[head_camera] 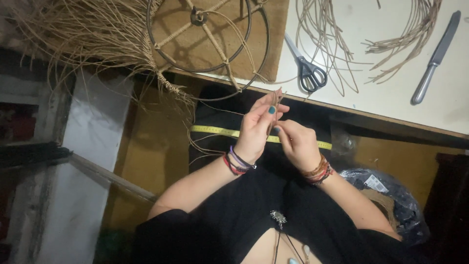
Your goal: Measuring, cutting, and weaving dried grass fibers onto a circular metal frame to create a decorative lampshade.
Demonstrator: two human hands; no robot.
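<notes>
From the head view, the left hand [255,131] and right hand [298,144] meet in front of the body, just below the desk [391,93] edge, and both pinch a thin strand [274,110] that stands nearly upright between them: the left fingers [271,109] close narrowly on its upper part, the right fingers [283,128] on its lower part. A yellow tape measure [215,130] lies across the dark lap behind the hands, passing under both wrists. On the desk, a round wire frame [207,46] with wrapped spokes rests on a brown mat [273,39], its lower arc hanging over the desk edge; a mass of loose fibres [93,34] spills from the frame's left side out past the edge. Scissors [305,68] lie just right of the mat, near the edge, handles toward the person. Coiled strands [342,29] spread across the white top beyond them, and a knife [436,57] lies at the far right, well apart from the hands. At lower right a dark plastic bag [386,195] sits beside the right arm; its contents cannot be made out. Open room shows between the hands and the desk edge, and to the left above the floor.
</notes>
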